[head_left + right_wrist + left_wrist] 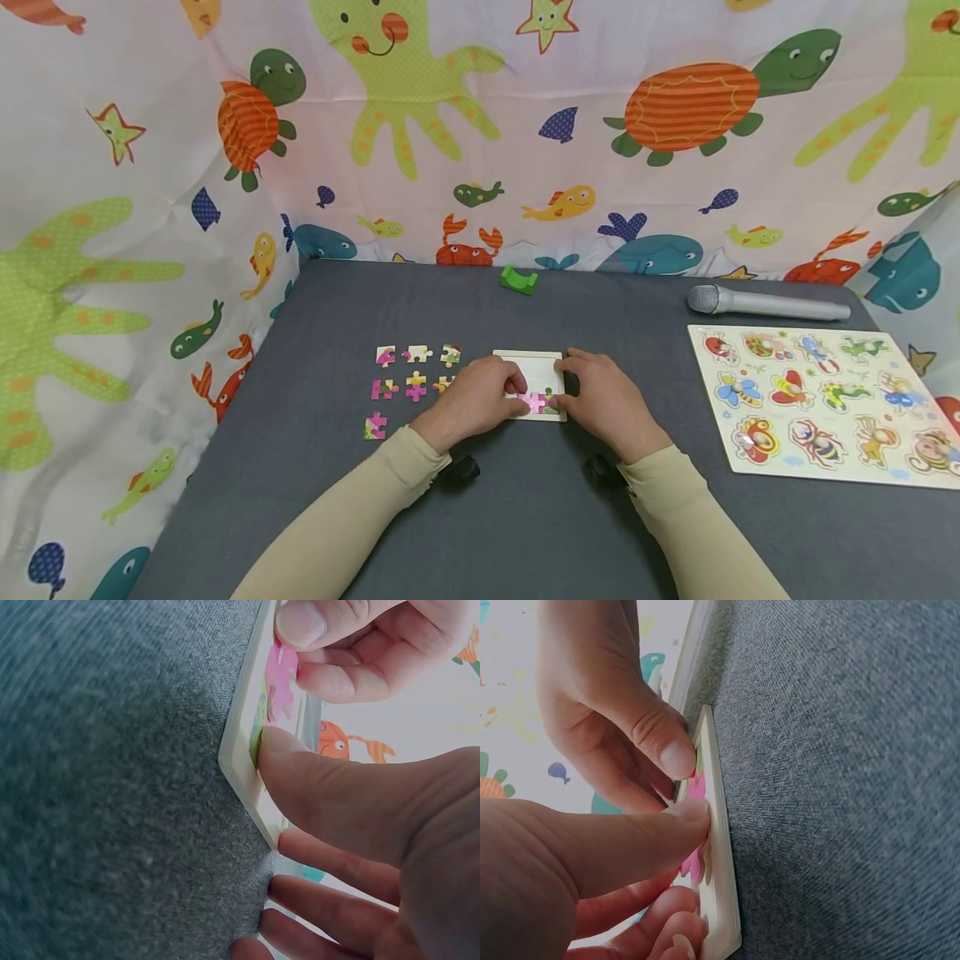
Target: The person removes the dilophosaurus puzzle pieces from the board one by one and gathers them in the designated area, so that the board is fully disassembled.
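A small white puzzle tray with a raised wooden rim lies on the table, with pink and green jigsaw pieces along its near side. My left hand pinches a pink jigsaw piece between thumb and index finger, low over the tray. On the other side, my right hand grips the tray's right edge. Its thumb presses a green corner piece, and its other fingers lie along the outside of the rim. My left hand partly hides the tray's left side.
Several loose jigsaw pieces lie in rough rows left of the tray. Farther right are a picture board of insects and a grey microphone. A green curved block stands at the back edge, before a printed curtain.
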Motion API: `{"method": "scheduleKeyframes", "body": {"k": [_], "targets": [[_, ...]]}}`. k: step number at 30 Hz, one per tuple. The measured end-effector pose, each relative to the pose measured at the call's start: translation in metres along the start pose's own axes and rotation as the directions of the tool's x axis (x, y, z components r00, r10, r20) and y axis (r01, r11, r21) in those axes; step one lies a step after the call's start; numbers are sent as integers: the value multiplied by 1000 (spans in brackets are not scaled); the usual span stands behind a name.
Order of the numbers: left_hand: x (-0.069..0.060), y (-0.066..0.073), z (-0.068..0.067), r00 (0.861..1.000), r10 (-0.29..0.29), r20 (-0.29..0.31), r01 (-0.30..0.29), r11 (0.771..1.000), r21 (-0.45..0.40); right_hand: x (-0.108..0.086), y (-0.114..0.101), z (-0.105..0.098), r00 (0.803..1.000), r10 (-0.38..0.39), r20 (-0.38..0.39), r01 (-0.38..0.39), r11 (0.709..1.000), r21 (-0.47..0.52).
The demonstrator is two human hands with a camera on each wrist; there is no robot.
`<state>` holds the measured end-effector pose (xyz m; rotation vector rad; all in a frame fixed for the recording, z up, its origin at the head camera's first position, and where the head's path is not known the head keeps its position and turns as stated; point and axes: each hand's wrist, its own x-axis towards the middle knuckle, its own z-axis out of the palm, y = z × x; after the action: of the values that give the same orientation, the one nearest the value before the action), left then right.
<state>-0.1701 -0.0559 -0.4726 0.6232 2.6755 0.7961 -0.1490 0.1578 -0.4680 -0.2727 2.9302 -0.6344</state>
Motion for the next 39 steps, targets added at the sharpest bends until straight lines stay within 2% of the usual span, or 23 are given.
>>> {"method": "scheduleKeyframes", "body": {"k": [8,15,23,29,34,39], "targets": [[0,-1,0,1000,-9,-9,9,998,-67,0,1,1,1000,-7,-6,7,1000,5],[-1,-2,0,1000,12,-10,-13,998,-59,0,2,2,1000,-5,-4,5,1000,6],[-1,-2,-2,997,55,-51,-58,997,-59,0,2,2,1000,-6,3,6,1000,-1],[0,-1,-5,998,56,-36,-58,995,-83,0,2,-1,1000,1,15,-1,1000,-5],[-2,-6,-16,998,58,-33,-62,989,-131,-1,3,-1,1000,6,12,-6,1000,-3],[-14,-21,-32,999,5,-43,-13,985,-173,0,2,-1,1000,12,26,-11,1000,-3]]}}
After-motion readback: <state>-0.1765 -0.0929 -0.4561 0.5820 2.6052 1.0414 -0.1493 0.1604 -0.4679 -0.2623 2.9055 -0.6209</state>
